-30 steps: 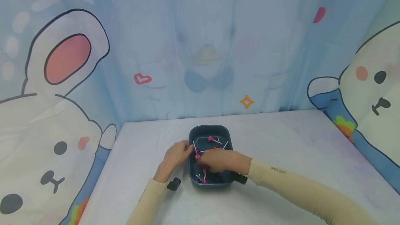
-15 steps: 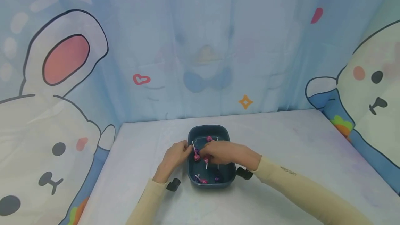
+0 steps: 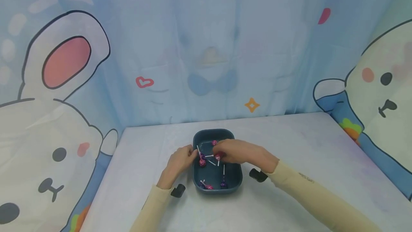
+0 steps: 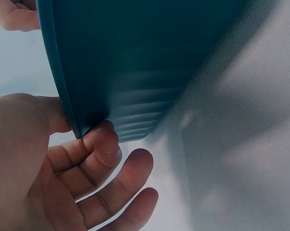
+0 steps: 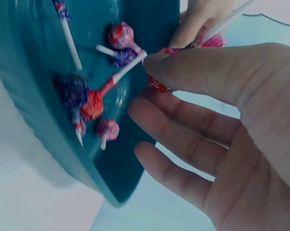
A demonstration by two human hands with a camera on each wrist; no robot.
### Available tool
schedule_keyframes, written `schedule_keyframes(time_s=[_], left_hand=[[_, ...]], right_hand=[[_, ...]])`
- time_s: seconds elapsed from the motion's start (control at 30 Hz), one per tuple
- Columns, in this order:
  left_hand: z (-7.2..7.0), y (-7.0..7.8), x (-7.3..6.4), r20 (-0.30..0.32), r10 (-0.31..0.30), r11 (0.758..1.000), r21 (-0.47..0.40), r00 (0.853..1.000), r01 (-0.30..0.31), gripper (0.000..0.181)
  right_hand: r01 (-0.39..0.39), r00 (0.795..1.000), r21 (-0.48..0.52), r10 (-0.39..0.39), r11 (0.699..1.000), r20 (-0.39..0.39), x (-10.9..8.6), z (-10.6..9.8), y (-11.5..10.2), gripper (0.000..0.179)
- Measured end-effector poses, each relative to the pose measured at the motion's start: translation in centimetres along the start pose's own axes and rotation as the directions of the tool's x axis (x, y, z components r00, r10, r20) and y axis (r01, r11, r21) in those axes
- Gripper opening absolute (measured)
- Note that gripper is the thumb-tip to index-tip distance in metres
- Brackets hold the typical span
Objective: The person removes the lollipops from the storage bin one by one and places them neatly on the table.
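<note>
A dark teal plastic box (image 3: 233,174) stands on the table with several wrapped lollipops in it. My left hand (image 3: 181,158) grips its left rim; in the left wrist view, the thumb of that hand (image 4: 34,159) is inside the rim and curled fingers are outside. Over the far right part of the box is my right hand (image 3: 244,151), which pinches a red-wrapped lollipop (image 5: 159,85) between thumb and forefinger. A pink wrapper with a white stick (image 5: 227,20) shows beyond the thumb. Whether it is a second lollipop, I cannot tell.
Inside the box lie a purple lollipop (image 3: 224,183) at the near right, a small group with a pink lollipop (image 3: 209,187) at the near left, and a pink lollipop (image 3: 202,162) by the left wall. A printed cloth (image 3: 212,17) hangs behind the white table (image 3: 289,146).
My right hand has moved away from me and to the right, up from the box's middle, with a lollipop in its fingers. The purple lollipop at the near right is uncovered. My left hand stays on the rim.
</note>
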State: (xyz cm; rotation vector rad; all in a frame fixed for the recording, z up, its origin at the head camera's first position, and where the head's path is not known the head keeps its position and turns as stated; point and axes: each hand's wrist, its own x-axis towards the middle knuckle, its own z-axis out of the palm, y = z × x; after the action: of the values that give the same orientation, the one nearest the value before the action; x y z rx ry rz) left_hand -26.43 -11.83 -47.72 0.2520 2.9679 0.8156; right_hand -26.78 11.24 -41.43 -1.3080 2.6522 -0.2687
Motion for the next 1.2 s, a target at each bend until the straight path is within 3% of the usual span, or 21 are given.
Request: schedule_keyframes(time_s=[0.3,0.73,1.2], left_hand=[[0.0,0.2,-0.1,-0.009,0.007,1.0,0.006,1.0,-0.007,0.029],[0.0,0.2,-0.1,-0.018,0.003,1.0,0.004,1.0,-0.003,0.029],[0.0,0.3,-0.2,-0.017,0.0,1.0,0.004,1.0,0.0,0.029]], right_hand=[[-0.086,0.996,0.02,0.087,0.996,-0.026,-1.2,-0.9,1.6,0.025],[-0.091,0.991,0.076,0.098,0.993,-0.093,-3.2,-1.8,5.1,0.025],[-0.261,0.957,0.141,0.275,0.955,-0.091,-4.9,-0.5,10.3,0.023]])
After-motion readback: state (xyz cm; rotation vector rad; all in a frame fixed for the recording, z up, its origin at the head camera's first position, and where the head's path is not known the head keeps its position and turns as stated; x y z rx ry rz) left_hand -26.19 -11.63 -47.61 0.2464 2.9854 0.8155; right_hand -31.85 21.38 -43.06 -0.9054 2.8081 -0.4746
